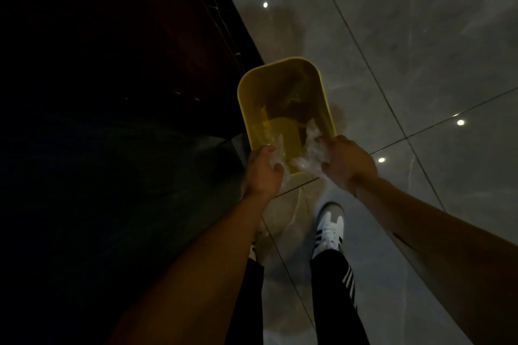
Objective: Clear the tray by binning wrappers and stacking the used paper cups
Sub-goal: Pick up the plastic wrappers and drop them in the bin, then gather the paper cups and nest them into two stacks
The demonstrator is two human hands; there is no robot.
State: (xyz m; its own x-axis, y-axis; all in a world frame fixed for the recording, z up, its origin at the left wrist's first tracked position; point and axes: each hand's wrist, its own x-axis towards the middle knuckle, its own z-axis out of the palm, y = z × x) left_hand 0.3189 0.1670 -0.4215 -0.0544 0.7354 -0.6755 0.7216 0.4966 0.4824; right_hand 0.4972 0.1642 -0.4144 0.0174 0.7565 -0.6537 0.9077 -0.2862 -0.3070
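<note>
Grey glossy floor tiles [406, 64] reflect ceiling lights; a dark cabinet front [112, 64] fills the left side. Lighting is poor.

A yellow bin [246, 109] stands on the floor against the cabinet base, open-topped, with dim, unidentifiable contents low inside. The person stands just short of it, one white shoe [329, 225] visible on the tiles.

Left hand [263, 173]: grip clenched on a piece of clear crinkled wrapper [277, 152] at the bin's near-left corner. Right hand [346, 161]: grip clenched on a larger bunch of clear wrapper [311, 148], held over the near edge, part of it already past the rim. No tray or paper cups are in view.

Assessment: the wrapper-binning step is at the point of release.

Risks: both bundles sit over the near rim rather than the bin's centre, so light film released here could catch the edge or drift onto the tiles. Clingy plastic may also stick to the fingers and come back out with the hands.
</note>
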